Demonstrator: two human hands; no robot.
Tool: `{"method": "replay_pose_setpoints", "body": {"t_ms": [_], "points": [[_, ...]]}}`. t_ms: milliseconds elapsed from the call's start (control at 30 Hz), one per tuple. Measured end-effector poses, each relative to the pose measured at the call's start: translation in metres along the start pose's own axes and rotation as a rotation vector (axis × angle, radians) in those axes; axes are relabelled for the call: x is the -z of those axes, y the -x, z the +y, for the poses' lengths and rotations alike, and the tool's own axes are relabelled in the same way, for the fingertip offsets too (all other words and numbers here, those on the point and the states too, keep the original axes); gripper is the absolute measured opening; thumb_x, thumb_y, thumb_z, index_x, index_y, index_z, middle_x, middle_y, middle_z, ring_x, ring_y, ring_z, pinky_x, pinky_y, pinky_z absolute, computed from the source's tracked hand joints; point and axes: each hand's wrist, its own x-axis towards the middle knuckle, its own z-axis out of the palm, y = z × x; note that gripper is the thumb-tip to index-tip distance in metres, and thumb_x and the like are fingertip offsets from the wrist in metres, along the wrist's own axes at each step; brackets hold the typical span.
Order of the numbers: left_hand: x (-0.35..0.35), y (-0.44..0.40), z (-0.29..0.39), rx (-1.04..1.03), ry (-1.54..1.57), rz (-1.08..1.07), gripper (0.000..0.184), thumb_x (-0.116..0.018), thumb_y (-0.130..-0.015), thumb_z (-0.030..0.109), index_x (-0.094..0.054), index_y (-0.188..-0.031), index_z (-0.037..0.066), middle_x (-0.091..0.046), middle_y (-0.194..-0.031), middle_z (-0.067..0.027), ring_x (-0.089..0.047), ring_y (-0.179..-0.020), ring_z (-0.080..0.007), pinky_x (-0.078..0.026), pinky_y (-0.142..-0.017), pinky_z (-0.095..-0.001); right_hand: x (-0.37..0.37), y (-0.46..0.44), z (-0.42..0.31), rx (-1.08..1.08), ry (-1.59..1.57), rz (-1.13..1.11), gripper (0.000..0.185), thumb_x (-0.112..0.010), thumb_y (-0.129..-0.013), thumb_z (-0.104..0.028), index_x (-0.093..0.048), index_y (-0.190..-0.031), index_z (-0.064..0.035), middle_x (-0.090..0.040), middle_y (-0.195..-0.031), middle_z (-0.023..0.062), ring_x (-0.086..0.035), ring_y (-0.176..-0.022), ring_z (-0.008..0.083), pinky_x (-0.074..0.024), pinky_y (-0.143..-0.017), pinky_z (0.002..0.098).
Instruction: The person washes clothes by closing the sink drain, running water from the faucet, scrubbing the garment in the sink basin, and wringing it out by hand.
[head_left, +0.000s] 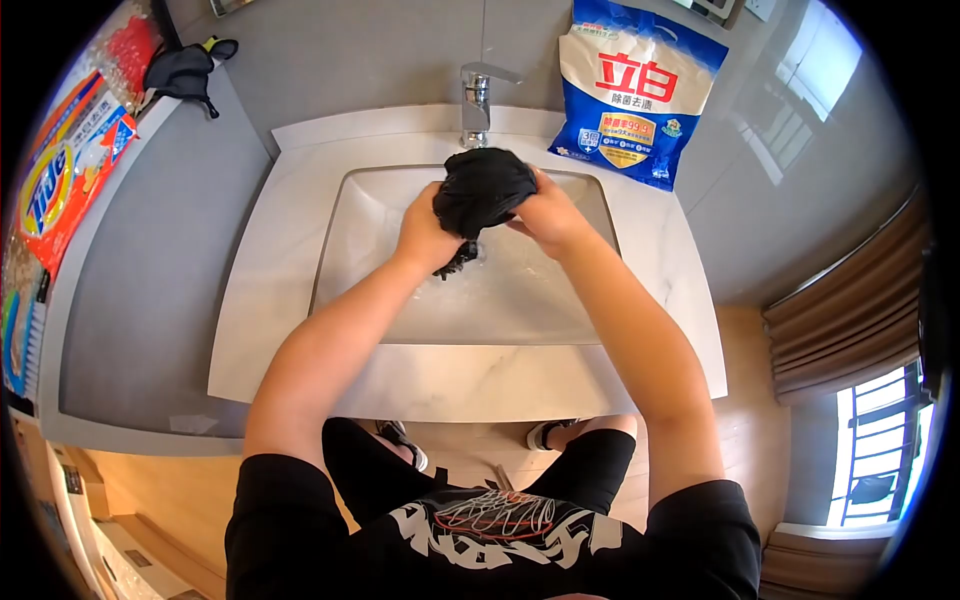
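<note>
A bunched black cloth (484, 190) is held up between both my hands, over the sink basin (500, 320) and just below the faucet (476, 105). My left hand (428, 232) grips its left side, and my right hand (552, 212) grips its right side. Most of my fingers are hidden behind the cloth. A dark end (457, 260) of it hangs down by my left hand. Shallow water shows in the basin under the cloth. What kind of garment or cloth it is, I cannot make out.
A blue and white detergent bag (640, 95) stands at the counter's back right. On the left ledge lie an orange Tide bag (70, 170), a blue brush (25, 345) and a black item (185, 70). A brown curtain (850, 320) hangs by the window at right.
</note>
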Motion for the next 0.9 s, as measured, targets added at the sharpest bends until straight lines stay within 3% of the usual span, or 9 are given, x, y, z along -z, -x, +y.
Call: {"method": "replay_pose_setpoints", "body": {"t_ms": [100, 133, 267, 367, 500, 533, 667, 833, 900], "points": [[0.01, -0.002, -0.004, -0.082, -0.012, 0.046, 0.041, -0.08, -0.072, 0.013, -0.061, -0.107, 0.002, -0.071, -0.097, -0.0146, -0.068, -0.092, -0.0286, -0.052, -0.083, -0.0353, 0.029, 0.009, 0.0, -0.078, 0.457, -0.198, 0.07, -0.081, -0.078, -0.022, -0.047, -0.139, -0.0092, -0.061, -0.124, 0.0039, -0.056, -0.116, 0.0176, -0.0462, -0.097, 0.0373], [0.016, -0.003, 0.004, -0.102, -0.026, 0.043, 0.041, -0.08, -0.072, 0.013, -0.061, -0.107, 0.002, -0.07, -0.098, -0.0155, -0.068, -0.092, -0.0299, -0.052, -0.083, -0.0358, 0.038, 0.002, 0.01, -0.158, 0.369, -0.308, 0.092, -0.086, -0.071, -0.025, -0.038, -0.147, -0.0091, -0.055, -0.134, 0.0104, -0.053, -0.122, 0.0214, -0.044, -0.101, 0.0407], [0.018, -0.01, -0.012, -0.286, -0.246, 0.131, 0.042, -0.079, -0.069, 0.008, -0.06, -0.107, 0.003, -0.068, -0.097, -0.0173, -0.067, -0.092, -0.0343, -0.052, -0.082, -0.0379, 0.025, 0.011, 0.044, 0.039, 0.39, -0.168, 0.121, -0.092, -0.061, -0.034, -0.021, -0.153, -0.002, -0.036, -0.147, 0.0282, -0.044, -0.134, 0.0349, -0.0368, -0.11, 0.0438], [0.013, -0.005, -0.014, -0.288, -0.239, 0.121, 0.055, -0.08, -0.067, 0.007, -0.054, -0.115, 0.004, -0.066, -0.098, -0.0178, -0.065, -0.092, -0.0357, -0.051, -0.083, -0.0397, 0.001, 0.023, 0.033, 0.316, 0.551, -0.203, 0.122, -0.093, -0.06, -0.036, -0.021, -0.152, -0.0011, -0.039, -0.146, 0.0282, -0.044, -0.134, 0.0358, -0.0374, -0.11, 0.0395], [0.012, 0.002, 0.001, -0.347, -0.181, 0.101, 0.067, -0.081, -0.065, 0.009, -0.047, -0.122, 0.004, -0.059, -0.112, -0.0208, -0.058, -0.105, -0.0377, -0.048, -0.091, -0.0425, -0.005, 0.023, 0.04, 0.372, 0.57, -0.157, 0.093, -0.087, -0.071, -0.028, -0.036, -0.146, -0.0037, -0.059, -0.129, 0.0194, -0.058, -0.12, 0.0293, -0.0455, -0.101, 0.0376], [0.011, 0.001, 0.0, -0.354, -0.191, 0.115, 0.067, -0.081, -0.065, 0.009, -0.047, -0.122, 0.004, -0.057, -0.116, -0.021, -0.056, -0.109, -0.0372, -0.047, -0.092, -0.042, -0.002, 0.02, 0.046, 0.418, 0.55, -0.123, 0.07, -0.081, -0.078, -0.024, -0.049, -0.137, -0.0049, -0.067, -0.117, 0.0142, -0.064, -0.107, 0.0249, -0.0494, -0.094, 0.0361], [0.012, -0.001, -0.003, -0.221, -0.249, 0.04, 0.067, -0.076, -0.066, 0.004, -0.045, -0.125, 0.004, -0.052, -0.126, -0.0198, -0.051, -0.12, -0.0377, -0.045, -0.1, -0.041, 0.006, 0.024, 0.031, 0.199, 0.456, -0.028, 0.048, -0.073, -0.085, -0.015, -0.058, -0.128, -0.0015, -0.069, -0.108, 0.0084, -0.062, -0.103, 0.0159, -0.0483, -0.093, 0.0296], [0.011, -0.002, -0.006, -0.054, -0.38, -0.045, 0.073, -0.072, -0.064, -0.002, -0.042, -0.13, 0.004, -0.055, -0.128, -0.0177, -0.058, -0.113, -0.0343, -0.049, -0.092, -0.0411, 0.016, 0.006, 0.043, 0.186, 0.045, 0.104, 0.042, -0.071, -0.085, -0.008, -0.056, -0.124, 0.0017, -0.067, -0.11, 0.0098, -0.064, -0.099, 0.0177, -0.0509, -0.087, 0.028], [0.017, -0.004, -0.009, 0.068, -0.4, -0.125, 0.068, -0.07, -0.066, -0.002, -0.045, -0.129, 0.005, -0.06, -0.12, -0.0179, -0.06, -0.108, -0.0347, -0.05, -0.09, -0.0409, 0.02, 0.006, 0.039, 0.16, -0.175, 0.185, 0.043, -0.074, -0.083, -0.011, -0.057, -0.119, 0.0024, -0.067, -0.103, 0.0098, -0.065, -0.086, 0.0178, -0.0538, -0.072, 0.0316]]}}
